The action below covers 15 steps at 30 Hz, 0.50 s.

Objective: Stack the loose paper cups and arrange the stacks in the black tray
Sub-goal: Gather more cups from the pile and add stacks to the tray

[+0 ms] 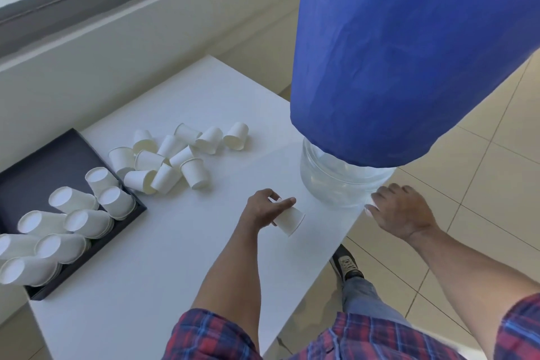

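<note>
Paper cup [289, 221], smooth white and tapered, lay tilted on the matte white table [181, 242], gripped by left hand [267, 207] with fingers curled round it. Right of the cup, right hand [400, 210] at table edge, fingers loosely curled, holding nothing. Left of the cup, loose cups [175, 155]; farther left, black tray [52, 161] with stacks [73, 225].

cups [163, 161] — white; tray [43, 166] — black; cover [409, 52] — blue; sleeve [210, 336] — red-blue plaid
</note>
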Tool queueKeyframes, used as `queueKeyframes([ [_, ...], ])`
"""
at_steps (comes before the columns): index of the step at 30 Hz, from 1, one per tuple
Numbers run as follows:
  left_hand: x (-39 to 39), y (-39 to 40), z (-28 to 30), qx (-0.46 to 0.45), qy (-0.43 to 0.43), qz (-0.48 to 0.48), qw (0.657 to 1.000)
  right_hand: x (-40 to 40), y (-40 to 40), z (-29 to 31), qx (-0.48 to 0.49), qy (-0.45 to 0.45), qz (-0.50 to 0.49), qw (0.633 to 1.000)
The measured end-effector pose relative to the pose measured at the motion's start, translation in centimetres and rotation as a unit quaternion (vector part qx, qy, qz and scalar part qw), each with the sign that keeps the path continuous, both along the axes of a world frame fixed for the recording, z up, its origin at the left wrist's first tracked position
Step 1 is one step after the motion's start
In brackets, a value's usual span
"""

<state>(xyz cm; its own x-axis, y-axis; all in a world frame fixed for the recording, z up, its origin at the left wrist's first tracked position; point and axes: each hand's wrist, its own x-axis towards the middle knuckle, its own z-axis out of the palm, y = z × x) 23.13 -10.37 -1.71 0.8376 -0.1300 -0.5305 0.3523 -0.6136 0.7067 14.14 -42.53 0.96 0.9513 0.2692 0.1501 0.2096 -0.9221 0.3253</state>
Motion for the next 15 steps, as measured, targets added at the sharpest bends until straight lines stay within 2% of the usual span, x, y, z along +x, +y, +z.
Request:
queueKeyframes([
  [3,-0.1,0.3,-0.4,-0.006,0.0,0.012,1.0,-0.4,-0.8,0.0,-0.043,0.127,-0.181,0.974],
  [5,-0.1,0.6,-0.6,-0.011,0.0,0.019,1.0,-0.6,-0.6,-0.1,-0.044,0.17,-0.206,0.963],
  [11,-0.2,1.8,-0.8,-0.013,-0.01,0.02,1.0,-0.1,0.5,0.4,-0.071,0.208,-0.151,0.964],
  [15,-0.4,2.7,-0.3,0.001,-0.01,0.022,1.0,0.0,0.3,1.6,-0.072,0.205,0.004,0.976],
])
